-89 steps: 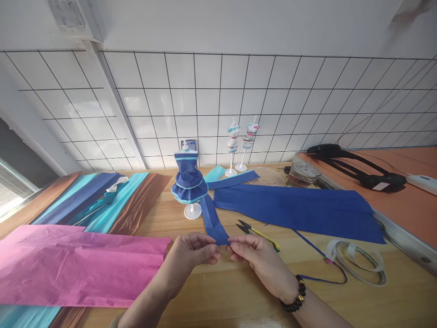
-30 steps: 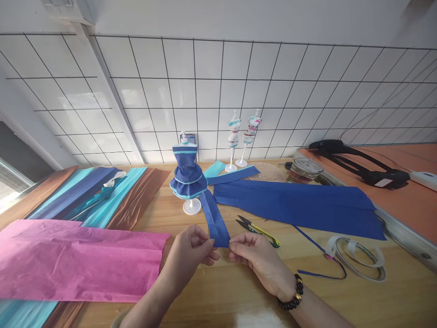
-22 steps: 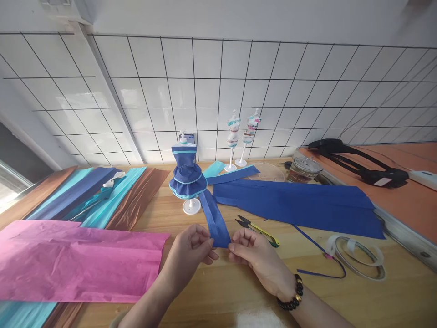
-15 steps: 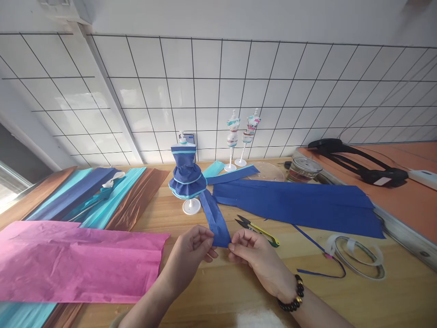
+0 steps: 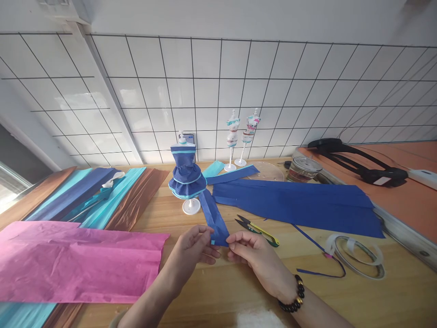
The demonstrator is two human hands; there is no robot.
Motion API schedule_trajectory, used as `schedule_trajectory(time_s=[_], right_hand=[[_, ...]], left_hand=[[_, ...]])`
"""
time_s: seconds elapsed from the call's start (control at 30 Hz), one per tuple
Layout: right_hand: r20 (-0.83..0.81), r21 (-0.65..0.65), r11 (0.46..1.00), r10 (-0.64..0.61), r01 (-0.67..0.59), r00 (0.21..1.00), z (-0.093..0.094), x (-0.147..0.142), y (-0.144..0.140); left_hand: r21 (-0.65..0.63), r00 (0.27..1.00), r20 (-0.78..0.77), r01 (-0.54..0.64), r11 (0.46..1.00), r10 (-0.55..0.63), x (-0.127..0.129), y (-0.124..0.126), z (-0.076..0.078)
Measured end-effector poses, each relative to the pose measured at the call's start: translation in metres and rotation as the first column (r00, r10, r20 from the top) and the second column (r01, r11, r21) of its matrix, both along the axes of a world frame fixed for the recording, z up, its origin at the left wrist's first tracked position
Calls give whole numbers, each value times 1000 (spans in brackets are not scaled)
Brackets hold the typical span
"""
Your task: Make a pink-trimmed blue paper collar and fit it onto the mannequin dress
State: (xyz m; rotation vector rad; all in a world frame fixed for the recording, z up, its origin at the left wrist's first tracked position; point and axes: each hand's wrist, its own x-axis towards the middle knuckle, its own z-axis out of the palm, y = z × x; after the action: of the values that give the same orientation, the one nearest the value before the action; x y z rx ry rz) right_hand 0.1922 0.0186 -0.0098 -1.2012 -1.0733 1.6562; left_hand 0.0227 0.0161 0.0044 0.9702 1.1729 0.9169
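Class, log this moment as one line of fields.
left hand: pinches blue paper strip end | right hand: pinches same end | scissors: beside, untouched

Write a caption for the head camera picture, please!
Both hands, left hand and right hand, pinch a blue paper strip.

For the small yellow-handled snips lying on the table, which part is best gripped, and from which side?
Probably the yellow handle end of the snips, approached from the right and above. They lie flat with the dark blades pointing left toward the blue paper strip that both hands pinch, so the handle end, beside the right hand, is away from the points.
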Motion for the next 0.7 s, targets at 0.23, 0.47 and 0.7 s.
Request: schedule_trajectory(time_s=[0.23, 0.47, 0.7], right_hand=[[76, 52, 998, 36, -40, 996, 2, -2, 0], [132, 56, 997, 52, -60, 990, 2, -3, -1], [129, 66, 995, 63, -72, 990, 4, -2, -2]], left_hand=[[-31, 999, 9, 46, 998, -45, 4, -2, -2], [-78, 999, 51, -12, 997, 16, 5, -1, -11], [-66, 999, 44, -10, 998, 13, 5, -1, -13]])
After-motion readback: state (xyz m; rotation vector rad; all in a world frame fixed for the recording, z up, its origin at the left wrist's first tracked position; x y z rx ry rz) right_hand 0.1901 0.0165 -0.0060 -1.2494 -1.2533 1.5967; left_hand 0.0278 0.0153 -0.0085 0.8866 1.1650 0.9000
